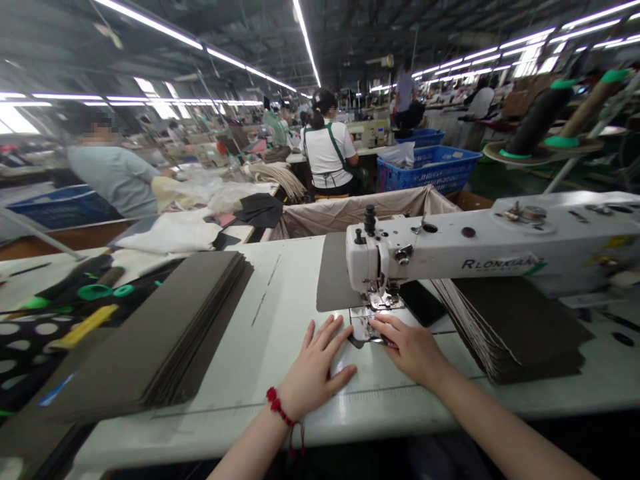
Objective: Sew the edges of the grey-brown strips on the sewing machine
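My left hand (317, 360) lies flat on the white sewing table (280, 320) with its fingers spread, just left of the presser foot (383, 300). A red cord bracelet (280, 405) circles that wrist. My right hand (413, 350) reaches in from the right, its fingertips on a small piece of material at the foot. That piece is mostly hidden by my fingers. A taupe fabric panel (335, 273) lies behind the needle, under the head of the white RLONXIANG sewing machine (450, 247). Stacks of dark taupe panels lie on both sides, the left stack (160, 327) and the right stack (515, 327).
A black phone (423, 302) lies beside the machine. Further left are a dotted mat (30, 353) and green-handled tools (95, 291). Beyond the table stand a fabric-lined bin (350, 213), blue crates (430, 168), thread cones (540, 120) and co-workers at their stations.
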Motion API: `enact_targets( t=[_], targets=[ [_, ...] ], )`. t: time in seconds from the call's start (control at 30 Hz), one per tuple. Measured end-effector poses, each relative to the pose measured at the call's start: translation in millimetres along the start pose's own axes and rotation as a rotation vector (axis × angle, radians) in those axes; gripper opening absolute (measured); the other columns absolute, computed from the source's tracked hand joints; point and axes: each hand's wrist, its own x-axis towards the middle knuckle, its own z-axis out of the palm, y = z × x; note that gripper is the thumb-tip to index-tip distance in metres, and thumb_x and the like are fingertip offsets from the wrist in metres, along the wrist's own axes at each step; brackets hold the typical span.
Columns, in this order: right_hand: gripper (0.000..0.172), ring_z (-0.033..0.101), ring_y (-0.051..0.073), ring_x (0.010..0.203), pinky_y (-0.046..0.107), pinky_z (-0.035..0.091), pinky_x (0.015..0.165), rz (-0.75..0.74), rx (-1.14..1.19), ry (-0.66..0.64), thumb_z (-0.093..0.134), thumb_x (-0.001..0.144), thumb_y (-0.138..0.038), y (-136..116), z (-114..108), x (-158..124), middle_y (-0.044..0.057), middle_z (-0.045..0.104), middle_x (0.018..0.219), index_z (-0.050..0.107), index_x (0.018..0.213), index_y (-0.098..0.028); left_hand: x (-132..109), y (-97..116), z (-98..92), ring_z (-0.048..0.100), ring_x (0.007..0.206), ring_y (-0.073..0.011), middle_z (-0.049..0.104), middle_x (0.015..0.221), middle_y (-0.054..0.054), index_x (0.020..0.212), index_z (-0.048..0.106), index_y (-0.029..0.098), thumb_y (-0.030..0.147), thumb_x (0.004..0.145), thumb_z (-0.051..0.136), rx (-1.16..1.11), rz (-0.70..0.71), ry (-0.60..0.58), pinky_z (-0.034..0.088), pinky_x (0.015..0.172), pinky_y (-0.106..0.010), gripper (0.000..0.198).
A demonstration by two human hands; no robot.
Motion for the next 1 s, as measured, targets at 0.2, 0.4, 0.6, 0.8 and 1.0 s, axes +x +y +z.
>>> enact_targets(
  t=[0.2,0.4,0.6,0.8,1.0],
  targets=[
    [0.053,0.060,0.021,0.111,0.035,0.049,0.092,0.010,0.003,0.019,0.052,0.084,-0.015,-2,-2,0,0.002,0.051,0.140,0.050,0.135,-0.029,35,-13,8.3,0.015,0.145,-0.0240,0.024,0.156,-0.010,0.149,0.025,0.021,0.036,0.099,0.036,-0.050,-0.064,0.087,0.022,0.116,-0.048,0.053],
    [0.052,0.058,0.020,0.114,0.033,0.046,0.096,0.007,0.032,0.048,0.053,0.083,-0.014,-5,-6,0,0.002,0.053,0.138,0.053,0.133,-0.029,110,-30,17.2,0.033,0.139,-0.0265,0.042,0.147,-0.011,0.141,0.039,0.020,0.031,0.099,0.033,0.002,-0.155,0.116,0.031,0.109,-0.049,0.044],
    [0.051,0.057,0.020,0.116,0.034,0.047,0.095,0.008,0.033,0.061,0.051,0.083,-0.014,-6,-9,-3,0.001,0.055,0.136,0.054,0.132,-0.029,96,-31,9.9,0.057,0.112,-0.0319,0.065,0.110,-0.018,0.133,0.048,0.014,0.042,0.098,0.034,0.137,-0.398,0.228,0.034,0.101,-0.053,0.047],
    [0.048,0.057,0.021,0.116,0.034,0.048,0.093,0.006,0.090,0.066,0.049,0.084,-0.015,-6,-12,-3,0.000,0.055,0.137,0.056,0.130,-0.028,-37,-26,7.8,0.044,0.126,-0.0362,0.052,0.131,-0.020,0.138,0.048,0.020,0.024,0.095,0.036,0.246,-0.515,0.250,0.031,0.101,-0.063,0.045],
    [0.032,0.063,0.019,0.104,0.030,0.048,0.087,0.072,0.201,0.112,0.045,0.092,-0.024,-7,-28,-16,0.002,0.066,0.119,0.058,0.121,-0.026,-127,-18,7.2,0.026,0.142,-0.0279,0.036,0.151,-0.005,0.148,0.029,0.034,0.007,0.090,0.034,0.128,-0.303,0.129,0.027,0.111,-0.057,0.065]
  ],
)
